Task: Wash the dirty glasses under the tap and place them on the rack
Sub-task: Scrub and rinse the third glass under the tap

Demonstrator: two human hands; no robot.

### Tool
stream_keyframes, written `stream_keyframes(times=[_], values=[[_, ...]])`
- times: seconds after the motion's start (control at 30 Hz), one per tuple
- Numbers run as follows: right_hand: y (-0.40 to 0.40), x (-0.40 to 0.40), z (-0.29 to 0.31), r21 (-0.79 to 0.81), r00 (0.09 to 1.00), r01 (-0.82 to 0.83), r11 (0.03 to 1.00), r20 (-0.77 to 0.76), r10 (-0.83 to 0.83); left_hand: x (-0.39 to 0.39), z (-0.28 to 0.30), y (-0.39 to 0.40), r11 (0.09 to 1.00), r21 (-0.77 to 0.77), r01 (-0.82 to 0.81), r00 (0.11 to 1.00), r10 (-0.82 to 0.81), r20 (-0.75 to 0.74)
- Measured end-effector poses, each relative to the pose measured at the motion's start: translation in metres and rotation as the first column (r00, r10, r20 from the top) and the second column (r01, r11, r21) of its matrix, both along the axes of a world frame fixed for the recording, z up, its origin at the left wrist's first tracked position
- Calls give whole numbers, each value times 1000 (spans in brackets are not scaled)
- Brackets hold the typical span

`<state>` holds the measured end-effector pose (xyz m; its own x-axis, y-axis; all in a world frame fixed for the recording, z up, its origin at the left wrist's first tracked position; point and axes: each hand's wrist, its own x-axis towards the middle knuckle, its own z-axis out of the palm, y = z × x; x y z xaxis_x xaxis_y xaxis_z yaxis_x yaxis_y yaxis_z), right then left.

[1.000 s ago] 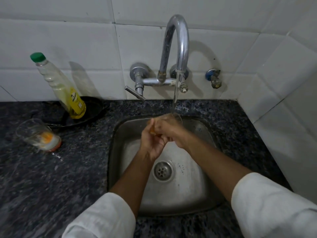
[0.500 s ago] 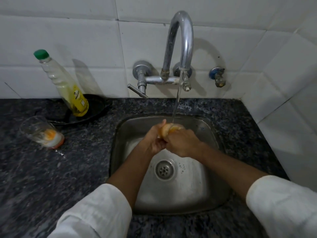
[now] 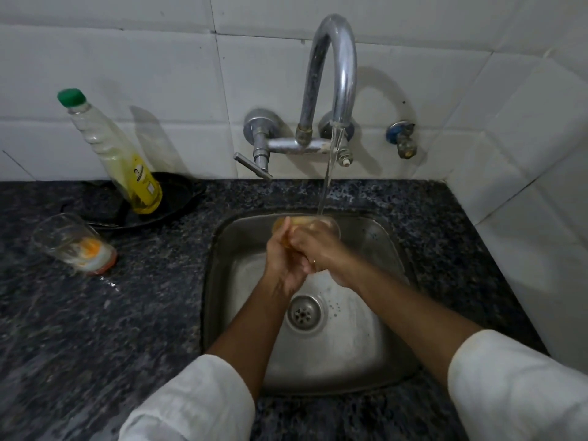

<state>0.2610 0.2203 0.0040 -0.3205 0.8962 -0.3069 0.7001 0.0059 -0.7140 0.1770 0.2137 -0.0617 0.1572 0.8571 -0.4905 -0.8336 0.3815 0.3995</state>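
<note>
Glass mostly hidden in the hands under the tap

The glass under the water shows only a yellowish rim and patch; the left hand and right hand cover the rest, so its shape and how clean it is cannot be told. Which fingers grip it is unclear, as the hands overlap. Both sleeves are cut off by the bottom edge. The bottle hides part of the black pan behind it, and its label is too small to read.
</note>
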Motion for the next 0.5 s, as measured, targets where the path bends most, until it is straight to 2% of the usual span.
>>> stream_keyframes(times=[0.03, 0.07, 0.1, 0.13, 0.17, 0.23, 0.27, 0.3, 0.33, 0.37, 0.4, 0.43, 0.47, 0.5], values=[[-1, 6, -3, 101, 971, -193, 976, 163, 176, -3, 0, 4, 1000, -6, 14, 1000, -14, -26], [-3, 13, -2, 145, 831, -442, 885, 438, 343, -6, 0, 8, 997, -50, 57, 995, -61, -82], [-3, 21, -2, 137, 626, -627, 767, 675, 391, -8, 2, 9, 991, -100, 93, 984, -107, -146], [-4, 26, 0, 104, 497, -698, 709, 783, 374, -9, 1, 8, 986, -125, 112, 977, -133, -169], [-3, 28, 0, 116, 481, -698, 706, 807, 343, -10, 0, 5, 984, -130, 121, 976, -142, -168], [-3, 20, 0, 178, 714, -514, 839, 631, 303, -9, -2, -4, 992, -79, 94, 990, -101, -98], [0, 16, -4, 146, 874, -329, 933, 422, 242, -8, -2, -6, 998, -51, 45, 997, -48, -53], [1, 14, -8, 19, 990, -93, 996, 104, 90, -7, -3, -6, 1000, -23, -22, 999, 21, -47], [0, 15, -14, -162, 969, 115, 980, -198, -146, -5, -3, -3, 994, 6, -106, 993, 107, -56], [-2, 18, -19, -346, 831, 259, 902, -395, -391, -3, -4, 0, 981, 8, -193, 976, 193, -97], [-4, 22, -25, -514, 653, 326, 794, -485, -582, -3, 1, 4, 966, -5, -260, 953, 255, -165], [-7, 26, -31, -643, 479, 328, 692, -518, -709, -3, 5, 7, 955, 9, -297, 912, 286, -295], [-9, 29, -35, -737, 333, 294, 608, -517, -788, -3, 8, 10, 951, 71, -302, 825, 298, -480], [-9, 28, -41, -793, 234, 251, 555, -507, -830, -3, 11, 12, 952, 182, -245, 653, 301, -695]])
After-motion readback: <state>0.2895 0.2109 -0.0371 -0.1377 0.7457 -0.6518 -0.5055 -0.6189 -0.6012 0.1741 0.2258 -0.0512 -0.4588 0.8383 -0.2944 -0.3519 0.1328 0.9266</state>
